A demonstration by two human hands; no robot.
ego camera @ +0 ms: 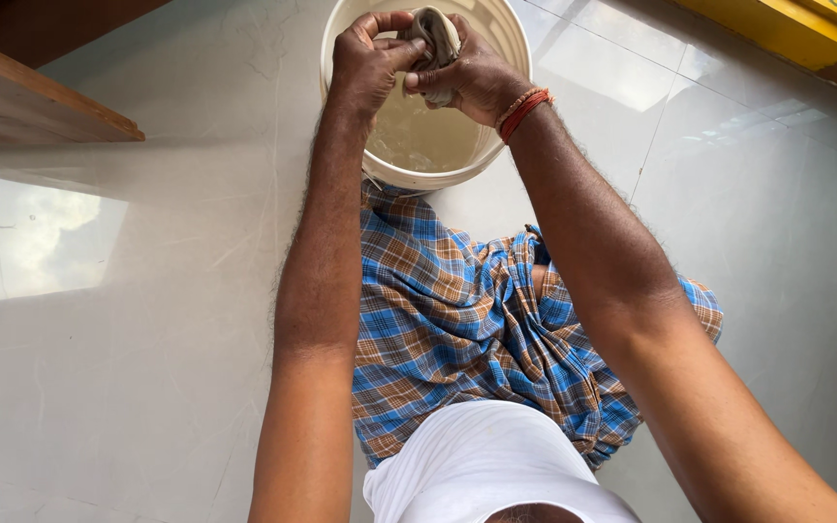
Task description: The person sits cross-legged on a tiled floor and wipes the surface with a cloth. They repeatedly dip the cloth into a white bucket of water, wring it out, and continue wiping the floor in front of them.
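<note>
Both hands were clamped together on a wadded, pale beige wet cloth (435,39), held directly above a round white plastic bucket (341,58) of cloudy water. The left hand (368,60) gripped the cloth's near side with fingers curled over its top, while the right hand (472,76), with red and orange threads (522,108) around its wrist, squeezed from the other side. The bucket stood on the glossy white tiled floor (176,320), just beyond the person's blue and brown checked wrap (457,329).
</note>
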